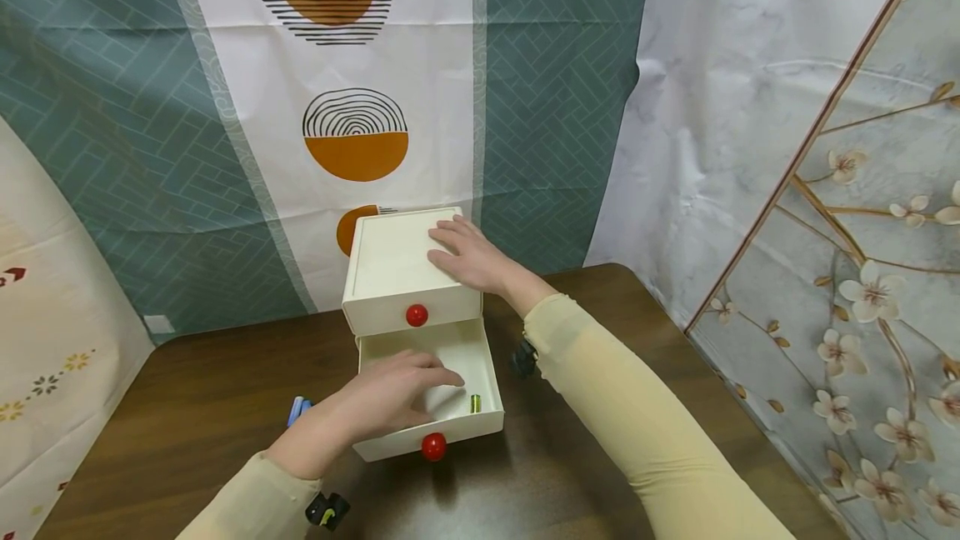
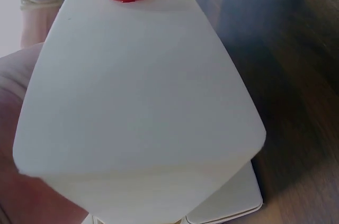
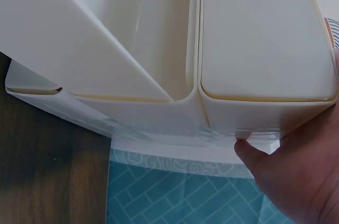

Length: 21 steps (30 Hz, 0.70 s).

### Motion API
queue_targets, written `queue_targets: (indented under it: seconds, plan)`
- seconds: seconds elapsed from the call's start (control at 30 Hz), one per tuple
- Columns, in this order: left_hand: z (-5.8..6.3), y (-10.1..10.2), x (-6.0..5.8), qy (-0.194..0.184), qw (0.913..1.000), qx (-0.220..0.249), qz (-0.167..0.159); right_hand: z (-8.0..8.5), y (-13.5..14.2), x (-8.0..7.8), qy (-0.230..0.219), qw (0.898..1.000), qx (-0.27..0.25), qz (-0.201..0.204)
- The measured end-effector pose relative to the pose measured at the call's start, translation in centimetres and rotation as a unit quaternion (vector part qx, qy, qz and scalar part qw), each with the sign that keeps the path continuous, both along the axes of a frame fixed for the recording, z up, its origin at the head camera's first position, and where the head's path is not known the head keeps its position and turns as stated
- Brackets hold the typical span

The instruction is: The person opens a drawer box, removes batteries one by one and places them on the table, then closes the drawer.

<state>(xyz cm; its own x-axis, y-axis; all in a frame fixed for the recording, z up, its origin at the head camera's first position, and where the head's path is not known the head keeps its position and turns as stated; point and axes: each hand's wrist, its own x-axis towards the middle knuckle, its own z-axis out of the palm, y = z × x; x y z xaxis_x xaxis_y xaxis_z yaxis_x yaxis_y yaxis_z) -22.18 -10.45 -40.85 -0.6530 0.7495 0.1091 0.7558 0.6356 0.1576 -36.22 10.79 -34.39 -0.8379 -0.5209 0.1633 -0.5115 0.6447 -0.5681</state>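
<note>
Green battery (image 1: 476,403) in pulled-out lower drawer (image 1: 472,430) of white cabinet (image 1: 397,252), near drawer's front right corner, long axis seemingly front to back. We have left hand (image 1: 390,390) nearer, left of battery: dipped into drawer, thumb and index finger apart. Right hand (image 1: 474,258) rests atop cabinet, fingers loosely spread.

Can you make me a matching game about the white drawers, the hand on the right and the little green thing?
1. upper drawer
2. lower drawer
3. right hand
4. small green cylinder

A. inside, near the front right corner of the lower drawer
B. pulled open
C. at the right top edge of the white cabinet
D. closed

Right pairs: 1-D, 2-B, 3-C, 4-A
</note>
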Motion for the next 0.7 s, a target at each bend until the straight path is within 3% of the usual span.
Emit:
queue_targets:
  seconds: [0.33, 0.7]
  plan:
    - [-0.3, 0.6, -0.5, -0.022, 0.9997, 0.012, 0.004, 0.0, -0.1, -0.2, 0.003, 1.0, -0.002, 0.005]
    - [-0.3, 2.0, -1.2, -0.046, 0.9976, 0.019, -0.049, 0.1, 0.0, 0.1, 0.004, 1.0, -0.001, 0.005]
